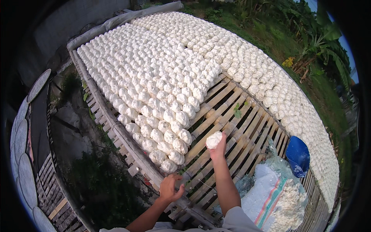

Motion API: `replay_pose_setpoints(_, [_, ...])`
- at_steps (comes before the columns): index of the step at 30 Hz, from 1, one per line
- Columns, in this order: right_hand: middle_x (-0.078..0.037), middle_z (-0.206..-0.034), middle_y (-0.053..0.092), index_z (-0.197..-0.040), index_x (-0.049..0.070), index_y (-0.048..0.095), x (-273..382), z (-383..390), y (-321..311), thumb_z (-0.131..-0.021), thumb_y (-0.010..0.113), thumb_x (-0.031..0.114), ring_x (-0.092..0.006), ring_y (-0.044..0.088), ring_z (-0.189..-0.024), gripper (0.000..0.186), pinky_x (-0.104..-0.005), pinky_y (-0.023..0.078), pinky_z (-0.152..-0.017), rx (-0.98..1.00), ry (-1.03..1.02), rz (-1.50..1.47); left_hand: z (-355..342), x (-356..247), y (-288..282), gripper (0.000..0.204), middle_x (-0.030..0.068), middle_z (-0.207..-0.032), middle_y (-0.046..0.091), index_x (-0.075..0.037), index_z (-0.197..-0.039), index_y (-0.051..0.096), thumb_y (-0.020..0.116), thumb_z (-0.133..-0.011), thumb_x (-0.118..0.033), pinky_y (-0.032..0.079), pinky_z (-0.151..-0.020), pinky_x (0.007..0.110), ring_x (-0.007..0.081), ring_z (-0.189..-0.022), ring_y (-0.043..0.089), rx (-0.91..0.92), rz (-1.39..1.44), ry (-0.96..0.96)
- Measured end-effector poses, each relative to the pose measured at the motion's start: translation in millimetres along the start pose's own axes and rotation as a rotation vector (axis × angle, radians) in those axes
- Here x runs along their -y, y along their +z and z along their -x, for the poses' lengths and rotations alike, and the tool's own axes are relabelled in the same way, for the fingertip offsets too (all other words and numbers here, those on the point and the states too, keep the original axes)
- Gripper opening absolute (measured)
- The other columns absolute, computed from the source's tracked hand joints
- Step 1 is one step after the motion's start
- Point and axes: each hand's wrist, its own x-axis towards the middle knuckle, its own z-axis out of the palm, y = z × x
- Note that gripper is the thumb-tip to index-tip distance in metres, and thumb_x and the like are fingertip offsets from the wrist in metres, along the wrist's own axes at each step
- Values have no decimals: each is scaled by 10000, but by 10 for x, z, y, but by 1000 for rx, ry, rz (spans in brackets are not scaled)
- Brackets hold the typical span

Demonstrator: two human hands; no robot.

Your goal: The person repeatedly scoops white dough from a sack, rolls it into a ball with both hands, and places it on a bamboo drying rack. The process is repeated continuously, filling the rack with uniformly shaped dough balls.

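Note:
In my right hand (219, 149) is a white, lumpy ball (213, 140), gripped above the bare bamboo slats. My left hand (170, 188) has its fingers apart and holds nothing. It hovers by the rack's bamboo edge pole (148, 170), close to the nearest ball (168, 166) of the laid-out rows. Many similar white balls (143, 81) sit in tight rows on the slatted bamboo rack (220, 120), reaching from beside my left hand to the far end. What the balls are made of, I cannot tell.
At the lower right an open woven sack (266, 193) spills white crumbly stuff (288, 208). Beside it stands a blue plastic scoop (298, 156). More balls cover a second rack section (270, 85) on the right. Round flat trays (26, 178) line the far left; banana plants (320, 46) grow at the upper right.

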Motion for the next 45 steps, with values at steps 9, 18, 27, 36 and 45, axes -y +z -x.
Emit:
replay_pose_setpoints(9, [-256, -1403, 620, -1438, -23, 571, -858, -659, 418, -1042, 692, 328, -428, 600, -1296, 543, -514, 453, -1124, 625, -1043, 1119, -32, -59, 51, 468, 68, -985, 708, -104, -1233, 614, 768, -829, -283, 538, -728, 439, 304, -822, 702, 87, -82, 4])
replay_pose_setpoints(18, [-280, -1706, 321, -1643, -63, 315, -684, -450, 494, -1140, 360, 566, -406, 261, -1611, 807, -460, 219, -1321, 524, -436, 922, -3, 19, 138, 395, 68, -885, 732, -77, -1159, 656, 734, -805, -234, 549, -727, 418, 294, -770, 718, 63, -61, 52])
replay_pose_setpoints(27, [-150, -1288, 735, -1364, -24, 668, 735, 1283, -2379, -1115, 600, 297, -222, 706, -1189, 412, -360, 541, -1044, 166, -607, 543, 7, -146, 326, 224, 108, -894, 709, -12, -1115, 656, 688, -948, -157, 528, -765, 398, 255, -805, 669, 142, 25, 34])
replay_pose_setpoints(36, [-318, -1470, 587, -1402, -135, 585, 2164, 2650, -6065, -961, 642, 251, -451, 556, -1379, 588, -474, 475, -1163, -1072, -758, 1199, 1387, -1544, 1764, 161, 110, -950, 711, -12, -1097, 670, 691, -945, -58, 519, -832, 398, 232, -880, 676, 653, 297, 170])
replay_pose_setpoints(45, [-282, -1573, 494, -1508, -80, 501, 2305, 2256, -6949, -957, 530, 416, -401, 438, -1477, 742, -442, 324, -1265, -1161, -335, 1738, 1742, -1912, 2034, 252, 66, -857, 721, -49, -1031, 688, 740, -801, -138, 480, -793, 441, 285, -802, 691, 619, -84, 559])
